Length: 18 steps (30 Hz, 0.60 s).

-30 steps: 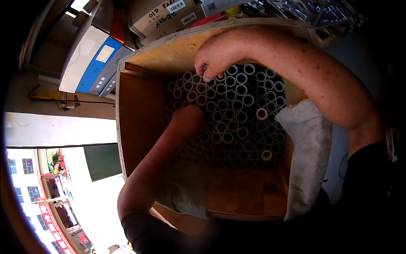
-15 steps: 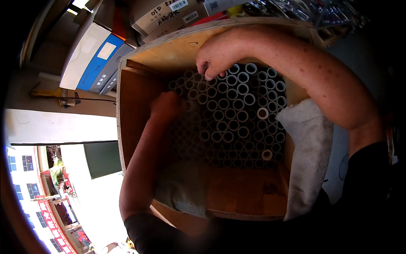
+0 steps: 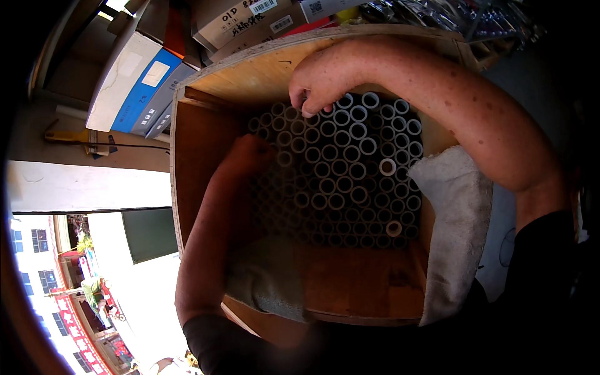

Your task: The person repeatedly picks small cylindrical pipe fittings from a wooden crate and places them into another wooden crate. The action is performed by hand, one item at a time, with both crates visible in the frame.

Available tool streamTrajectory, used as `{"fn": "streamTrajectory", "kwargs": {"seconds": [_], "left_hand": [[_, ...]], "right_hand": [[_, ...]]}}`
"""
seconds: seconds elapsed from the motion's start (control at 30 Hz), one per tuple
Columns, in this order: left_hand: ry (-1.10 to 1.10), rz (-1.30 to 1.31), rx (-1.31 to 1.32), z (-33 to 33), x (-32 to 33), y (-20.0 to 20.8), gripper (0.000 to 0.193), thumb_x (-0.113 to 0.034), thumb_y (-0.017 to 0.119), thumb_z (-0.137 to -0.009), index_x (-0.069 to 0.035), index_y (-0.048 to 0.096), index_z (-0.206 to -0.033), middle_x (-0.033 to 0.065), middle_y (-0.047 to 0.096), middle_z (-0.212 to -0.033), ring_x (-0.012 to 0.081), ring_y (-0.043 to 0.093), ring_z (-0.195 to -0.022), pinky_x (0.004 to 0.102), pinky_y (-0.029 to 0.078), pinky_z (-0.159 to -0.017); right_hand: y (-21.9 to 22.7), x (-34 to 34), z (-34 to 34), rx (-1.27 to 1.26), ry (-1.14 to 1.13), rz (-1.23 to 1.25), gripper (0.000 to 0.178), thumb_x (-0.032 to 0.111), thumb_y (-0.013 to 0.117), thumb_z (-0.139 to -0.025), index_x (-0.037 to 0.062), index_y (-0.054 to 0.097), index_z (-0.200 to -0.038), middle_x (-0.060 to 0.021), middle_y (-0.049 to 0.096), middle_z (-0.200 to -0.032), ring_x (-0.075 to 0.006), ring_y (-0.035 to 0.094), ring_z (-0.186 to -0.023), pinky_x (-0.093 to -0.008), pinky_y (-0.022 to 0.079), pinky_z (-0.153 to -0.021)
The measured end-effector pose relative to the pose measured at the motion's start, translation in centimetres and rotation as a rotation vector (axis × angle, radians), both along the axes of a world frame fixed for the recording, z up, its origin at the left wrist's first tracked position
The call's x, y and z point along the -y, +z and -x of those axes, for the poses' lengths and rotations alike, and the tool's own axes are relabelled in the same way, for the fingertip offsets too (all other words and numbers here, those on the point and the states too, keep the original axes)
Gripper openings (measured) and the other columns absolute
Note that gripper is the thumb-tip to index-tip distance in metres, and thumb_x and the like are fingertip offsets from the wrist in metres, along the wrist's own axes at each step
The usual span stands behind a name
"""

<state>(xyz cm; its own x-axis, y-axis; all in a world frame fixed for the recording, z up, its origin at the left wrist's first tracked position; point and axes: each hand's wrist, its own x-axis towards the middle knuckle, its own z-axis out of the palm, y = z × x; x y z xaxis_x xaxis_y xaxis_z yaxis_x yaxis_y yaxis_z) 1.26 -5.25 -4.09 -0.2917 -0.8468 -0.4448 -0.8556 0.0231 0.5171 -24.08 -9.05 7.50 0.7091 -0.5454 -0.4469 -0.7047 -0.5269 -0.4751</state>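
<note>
Many short white tubes (image 3: 350, 154) stand on end in close rows inside a wooden box (image 3: 365, 275), their round open ends facing up. My right hand (image 3: 317, 87) is over the far rows by the box's back wall, its fingers curled in a pinch. Whatever lies between those fingertips is hidden. Lower and to the left, my left hand (image 3: 249, 155) is closed at the left edge of the rows, in deep shadow. Its fingertips and anything in them cannot be made out. One tube (image 3: 394, 229) near the front right looks pinkish inside.
Grey cloth (image 3: 459, 231) drapes over the box's right edge, and more cloth (image 3: 269, 275) lies at the front left. Cardboard boxes (image 3: 244, 25) and a blue-and-white carton (image 3: 140, 84) stand behind. Shiny metal parts (image 3: 450, 19) are piled at the far right. A yellow-handled tool (image 3: 69, 135) lies left.
Both hands stay at nearly the same spots, the left shifting only very slightly. The whole view has moved a little, and a passer-by on the street outside has moved.
</note>
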Motion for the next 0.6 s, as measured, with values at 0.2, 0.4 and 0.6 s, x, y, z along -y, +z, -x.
{"fn": "streamTrajectory", "kwargs": {"seconds": [0.2,0.4,0.6], "left_hand": [[-0.081,0.045,-0.066,-2.1,0.5,-1.4,0.017,-0.015,0.065,-0.070,-0.001,0.068,-0.079,0.0127,0.065,-0.068,0.0138,0.062,-0.063,0.0317,0.050,-0.060],[-0.101,0.073,-0.030,-2.0,0.8,-1.7,0.019,-0.015,0.066,-0.071,-0.001,0.069,-0.084,0.0123,0.066,-0.070,0.0138,0.063,-0.066,0.0313,0.050,-0.063],[-0.107,-0.029,-0.119,-1.7,0.4,-1.6,0.021,-0.014,0.068,-0.071,-0.001,0.068,-0.088,0.0105,0.068,-0.074,0.0139,0.063,-0.071,0.0315,0.050,-0.066]], "right_hand": [[0.3,-0.3,0.0,-0.016,-0.002,0.022,0.035,0.026,0.057,-0.081,0.0059,0.061,-0.109,-0.0054,0.067,-0.077,-0.0170,0.063,-0.074,-0.0325,0.049,-0.068],[0.2,-0.2,0.0,-0.006,0.000,0.018,0.035,0.026,0.057,-0.081,0.0060,0.060,-0.110,-0.0057,0.067,-0.079,-0.0166,0.064,-0.075,-0.0323,0.049,-0.068],[0.2,-0.1,0.0,-0.004,-0.007,-0.013,0.034,0.025,0.057,-0.082,0.0058,0.060,-0.110,-0.0060,0.067,-0.080,-0.0156,0.064,-0.076,-0.0319,0.049,-0.068]]}}
